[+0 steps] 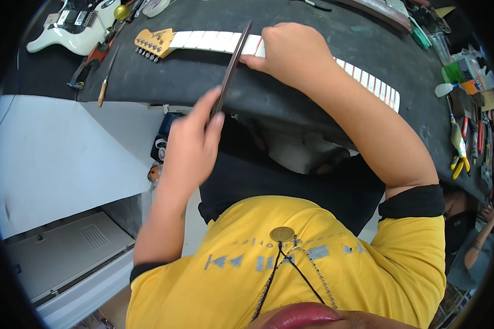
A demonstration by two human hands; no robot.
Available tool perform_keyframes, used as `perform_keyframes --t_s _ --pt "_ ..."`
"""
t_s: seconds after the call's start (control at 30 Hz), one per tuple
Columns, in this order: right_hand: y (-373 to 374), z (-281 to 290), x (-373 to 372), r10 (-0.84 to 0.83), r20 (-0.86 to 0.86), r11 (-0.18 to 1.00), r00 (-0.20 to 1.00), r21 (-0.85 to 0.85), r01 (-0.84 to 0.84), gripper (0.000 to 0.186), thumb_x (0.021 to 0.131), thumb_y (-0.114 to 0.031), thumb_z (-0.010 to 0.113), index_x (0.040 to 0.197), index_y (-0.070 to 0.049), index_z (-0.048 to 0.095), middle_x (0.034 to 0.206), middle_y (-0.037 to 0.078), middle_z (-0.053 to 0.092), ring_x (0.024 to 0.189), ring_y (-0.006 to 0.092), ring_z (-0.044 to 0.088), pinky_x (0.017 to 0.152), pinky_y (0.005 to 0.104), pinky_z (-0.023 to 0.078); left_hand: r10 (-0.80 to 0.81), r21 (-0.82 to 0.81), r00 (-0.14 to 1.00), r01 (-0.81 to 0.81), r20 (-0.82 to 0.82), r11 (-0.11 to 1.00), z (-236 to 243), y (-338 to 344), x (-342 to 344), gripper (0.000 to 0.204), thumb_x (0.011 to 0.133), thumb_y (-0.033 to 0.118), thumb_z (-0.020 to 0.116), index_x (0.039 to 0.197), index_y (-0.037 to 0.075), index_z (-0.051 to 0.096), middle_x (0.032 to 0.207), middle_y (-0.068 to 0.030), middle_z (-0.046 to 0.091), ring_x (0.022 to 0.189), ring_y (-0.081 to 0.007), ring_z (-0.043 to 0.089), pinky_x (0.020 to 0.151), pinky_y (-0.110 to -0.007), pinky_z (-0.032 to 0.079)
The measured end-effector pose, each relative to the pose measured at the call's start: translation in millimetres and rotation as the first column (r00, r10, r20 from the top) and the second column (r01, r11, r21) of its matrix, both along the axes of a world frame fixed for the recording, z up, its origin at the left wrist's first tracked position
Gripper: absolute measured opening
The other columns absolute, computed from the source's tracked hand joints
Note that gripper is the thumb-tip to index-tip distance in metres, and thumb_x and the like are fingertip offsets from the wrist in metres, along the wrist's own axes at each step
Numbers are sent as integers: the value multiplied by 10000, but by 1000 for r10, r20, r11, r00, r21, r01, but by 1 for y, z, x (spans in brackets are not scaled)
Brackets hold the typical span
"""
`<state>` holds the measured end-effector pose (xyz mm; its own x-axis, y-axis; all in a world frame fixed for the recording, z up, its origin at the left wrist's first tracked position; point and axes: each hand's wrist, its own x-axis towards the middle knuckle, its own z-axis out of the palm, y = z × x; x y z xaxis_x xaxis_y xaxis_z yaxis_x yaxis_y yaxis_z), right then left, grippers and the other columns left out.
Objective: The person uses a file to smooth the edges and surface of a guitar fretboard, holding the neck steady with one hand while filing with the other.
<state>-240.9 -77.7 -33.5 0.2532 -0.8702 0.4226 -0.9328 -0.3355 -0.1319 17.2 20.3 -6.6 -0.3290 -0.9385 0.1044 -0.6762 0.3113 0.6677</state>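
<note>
A guitar neck (208,41) lies across the dark workbench, its headstock (155,43) with tuners at the left. White strips cover the fretboard between the thin metal frets. My right hand (292,55) is closed around the neck near its middle, the fingers largely turned out of sight. In my left hand (192,140) is a long, narrow dark metal file (235,64), gripped at its near end. It slants up and away, its far part crossing the fretboard just left of my right hand. Whether the file touches a fret cannot be made out.
A white electric guitar body (88,32) lies at the far left, beside a red clamp-like tool (100,54) and a wooden-handled tool (102,92). Yellow-handled pliers (460,164) and several other tools crowd the bench's right side. Another person's arm (482,238) shows at the right edge.
</note>
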Motion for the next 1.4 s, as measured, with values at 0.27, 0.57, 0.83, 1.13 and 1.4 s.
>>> perform_keyframes --t_s 0.27,0.57,0.83,1.13,1.4 --pt "2 10 -5 -24 -11 995 1000 95 25 650 940 -649 833 890 -1 825 867 198 804 866 401 809 791 497 649 -32 81 997 38 -71 996 3 -34 -14 492 1125 114 662 1616 83 653 734 -4 614 597 -88 568 575 -291 471" --pt "2 8 -2 6 -10 999 1000 47 -5 543 980 -556 833 795 -47 839 755 159 787 791 345 816 712 454 656 25 133 999 -22 -25 991 14 -22 -8 492 1127 70 644 1616 112 666 723 1 594 582 -75 543 562 -285 457" --pt "5 10 -7 -11 15 997 1000 73 10 579 967 -595 831 844 -29 831 828 180 801 845 363 820 756 467 659 37 174 999 -31 -34 984 10 -16 -5 494 1132 71 635 1624 109 661 725 13 593 577 -69 545 549 -281 458" --pt "4 11 -6 5 17 995 1000 103 -7 500 979 -538 831 851 -56 860 799 173 806 817 358 825 763 464 667 96 267 994 -78 -56 960 27 -29 -21 469 1134 105 641 1599 137 694 744 8 604 579 -66 549 540 -281 455" --pt "6 17 0 11 19 993 1000 121 -14 524 984 -562 815 854 -57 862 814 169 814 840 359 831 764 472 663 112 210 982 -78 -154 975 55 -70 -45 471 1106 145 685 1571 72 703 777 3 635 580 -78 564 527 -285 450"
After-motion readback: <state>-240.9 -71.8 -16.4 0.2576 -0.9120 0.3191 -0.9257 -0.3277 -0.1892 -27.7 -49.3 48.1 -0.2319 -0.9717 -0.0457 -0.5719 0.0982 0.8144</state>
